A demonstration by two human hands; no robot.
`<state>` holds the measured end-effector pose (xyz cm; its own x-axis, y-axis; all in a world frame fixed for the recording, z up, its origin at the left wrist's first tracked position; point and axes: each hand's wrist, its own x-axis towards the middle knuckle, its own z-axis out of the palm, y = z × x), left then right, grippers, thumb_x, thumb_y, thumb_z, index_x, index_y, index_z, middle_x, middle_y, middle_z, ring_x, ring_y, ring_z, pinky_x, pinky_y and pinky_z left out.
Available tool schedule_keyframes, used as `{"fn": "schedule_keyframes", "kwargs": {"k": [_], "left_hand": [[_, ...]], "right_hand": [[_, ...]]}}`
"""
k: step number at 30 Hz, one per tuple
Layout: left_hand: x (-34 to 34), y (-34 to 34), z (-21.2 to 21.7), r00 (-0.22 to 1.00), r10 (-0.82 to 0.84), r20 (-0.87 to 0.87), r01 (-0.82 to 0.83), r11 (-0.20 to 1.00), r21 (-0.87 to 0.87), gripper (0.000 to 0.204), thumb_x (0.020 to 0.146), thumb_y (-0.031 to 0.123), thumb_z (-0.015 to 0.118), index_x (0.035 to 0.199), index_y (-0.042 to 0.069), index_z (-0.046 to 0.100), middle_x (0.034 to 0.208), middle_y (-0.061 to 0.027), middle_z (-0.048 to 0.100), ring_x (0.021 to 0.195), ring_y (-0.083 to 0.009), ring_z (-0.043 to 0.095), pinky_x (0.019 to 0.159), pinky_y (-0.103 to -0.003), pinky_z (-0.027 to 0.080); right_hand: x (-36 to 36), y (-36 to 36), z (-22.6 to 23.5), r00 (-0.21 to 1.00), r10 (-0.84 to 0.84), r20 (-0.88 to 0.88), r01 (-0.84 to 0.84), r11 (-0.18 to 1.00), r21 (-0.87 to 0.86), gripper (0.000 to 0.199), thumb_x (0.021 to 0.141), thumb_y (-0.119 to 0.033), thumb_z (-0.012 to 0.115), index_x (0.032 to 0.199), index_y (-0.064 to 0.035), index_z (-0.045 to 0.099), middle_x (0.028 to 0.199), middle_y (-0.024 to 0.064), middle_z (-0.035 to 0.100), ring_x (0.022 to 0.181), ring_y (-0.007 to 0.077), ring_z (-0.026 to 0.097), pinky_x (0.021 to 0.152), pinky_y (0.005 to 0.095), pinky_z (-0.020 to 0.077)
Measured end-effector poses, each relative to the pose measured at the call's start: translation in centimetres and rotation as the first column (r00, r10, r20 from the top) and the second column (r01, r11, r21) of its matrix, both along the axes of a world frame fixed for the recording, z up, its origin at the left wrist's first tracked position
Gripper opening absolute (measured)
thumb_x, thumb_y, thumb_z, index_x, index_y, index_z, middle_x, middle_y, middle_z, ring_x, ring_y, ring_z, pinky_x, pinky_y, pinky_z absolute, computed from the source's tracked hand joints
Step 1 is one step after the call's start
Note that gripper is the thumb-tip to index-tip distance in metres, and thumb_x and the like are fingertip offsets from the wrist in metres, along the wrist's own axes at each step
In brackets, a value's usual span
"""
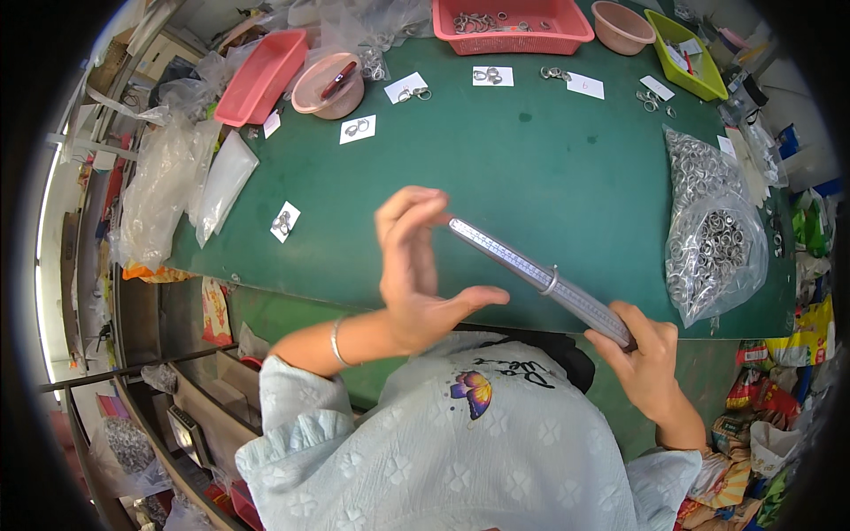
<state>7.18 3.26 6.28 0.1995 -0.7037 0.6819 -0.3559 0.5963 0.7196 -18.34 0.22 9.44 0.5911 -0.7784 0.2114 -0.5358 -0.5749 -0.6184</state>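
Observation:
My right hand (645,358) grips the thick end of a ring mandrel (505,257), a tapered grey rod with a marked scale along it. The rod slants up to the left above the table's near edge. A silver-coloured ring (551,281) sits around the rod, a bit past its middle toward my right hand. My left hand (412,265) is beside the thin tip, slightly blurred, with its thumb spread apart from the bent fingers. Nothing shows in it.
Small rings lie with white cards (357,130) on the green table (531,159). Along the back are a red basket (513,37), a pink bowl (329,88) and a lime tray (691,57). A clear bag of rings (713,234) stands right; plastic bags (164,190) lie left.

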Motion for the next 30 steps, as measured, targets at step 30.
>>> {"fn": "schedule_keyframes", "kwargs": {"k": [30], "left_hand": [[-2.2,1.3,-0.9,0.771,-0.401,-0.495,0.58,0.763,0.286,0.033,0.075,0.02,0.073,0.095,-0.005,0.064,0.082,-0.0061,0.058,0.071,-0.0112,0.051,0.063,-0.024,0.041]], "right_hand": [[1.7,1.3,-2.5,0.998,0.039,0.044,-0.036,0.997,-0.073,0.031,0.069,-0.021,0.076,0.086,-0.0037,0.058,0.06,0.0084,0.058,0.046,0.0238,0.055,0.041,0.0319,0.0403]]}}
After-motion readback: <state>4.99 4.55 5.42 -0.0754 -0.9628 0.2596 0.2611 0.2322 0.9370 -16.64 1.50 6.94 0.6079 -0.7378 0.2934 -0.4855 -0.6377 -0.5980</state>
